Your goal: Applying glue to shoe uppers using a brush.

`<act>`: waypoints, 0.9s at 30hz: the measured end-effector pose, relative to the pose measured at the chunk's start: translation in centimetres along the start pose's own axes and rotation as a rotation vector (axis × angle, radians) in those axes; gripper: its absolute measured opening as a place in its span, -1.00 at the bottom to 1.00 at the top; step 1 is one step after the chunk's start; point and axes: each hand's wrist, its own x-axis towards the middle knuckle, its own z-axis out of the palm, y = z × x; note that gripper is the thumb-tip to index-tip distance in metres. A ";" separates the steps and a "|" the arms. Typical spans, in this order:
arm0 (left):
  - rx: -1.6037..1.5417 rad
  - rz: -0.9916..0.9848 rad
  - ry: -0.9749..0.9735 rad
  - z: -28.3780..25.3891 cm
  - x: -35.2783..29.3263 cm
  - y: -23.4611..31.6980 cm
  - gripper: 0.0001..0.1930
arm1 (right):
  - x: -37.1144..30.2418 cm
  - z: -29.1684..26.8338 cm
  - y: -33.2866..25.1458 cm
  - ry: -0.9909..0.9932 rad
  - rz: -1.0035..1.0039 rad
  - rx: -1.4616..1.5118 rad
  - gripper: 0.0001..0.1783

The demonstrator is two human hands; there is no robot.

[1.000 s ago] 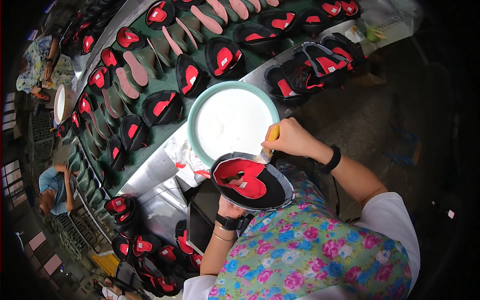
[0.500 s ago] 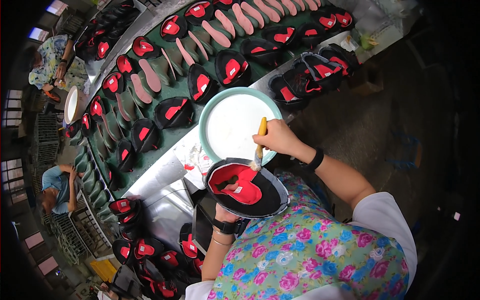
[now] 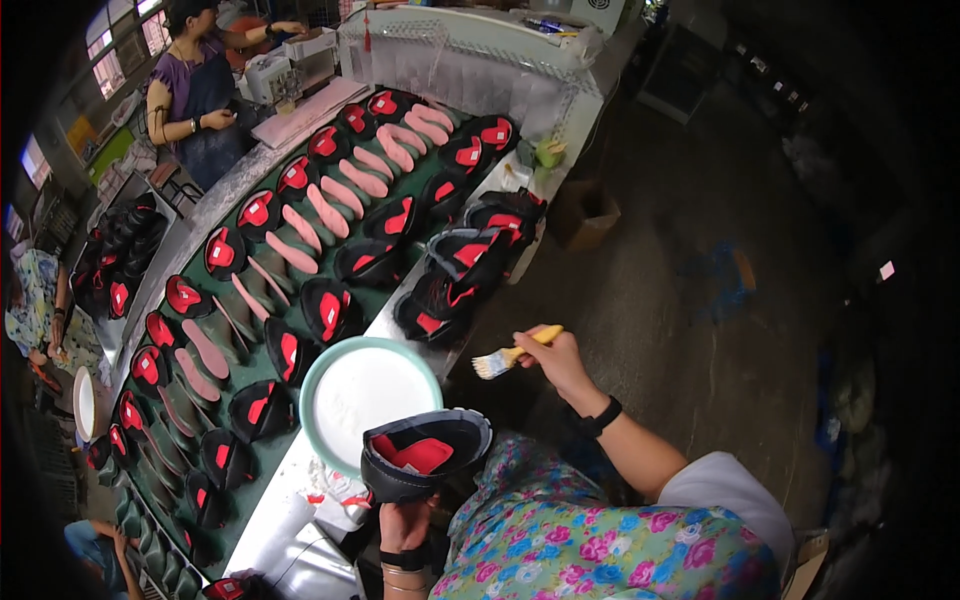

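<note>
Item: black shoe upper with red lining [image 3: 425,455], held mouth-up and tilted just beside the near rim of the round basin [image 3: 312,400] of white paste, which serves here as the landmark. Left hand [image 3: 405,522]: closed about the underside of the upper from below, wrist bearing a dark band. Right hand [image 3: 558,362]: closed on the yellow handle of a flat brush [image 3: 505,356], bristles pointing toward the basin, lifted clear to the right of it and apart from both paste and upper. Beyond the basin: green conveyor belt [image 3: 395,255] carrying rows of like black-and-red uppers and pink insoles [image 3: 325,210]; right of the basin, at the tabletop edge, a loose stack of uppers [image 3: 465,270]. Far side of the belt: a person in a purple top [image 3: 195,90] at a machine; other workers at the left margin. Handling note, as judgement: the brush looks due for a fresh load, so a shallow dip and a wipe on the basin rim would keep drips off the red lining; the upper is best kept steady and tilted toward the brush, with paste laid in even strokes along the edge band only; whether that band is already coated cannot be told.
</note>
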 end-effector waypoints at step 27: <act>0.268 0.645 -0.099 29.2 41.0 -18.8 -0.64 | 17.4 -37.4 2.5 0.440 0.189 0.095 -0.79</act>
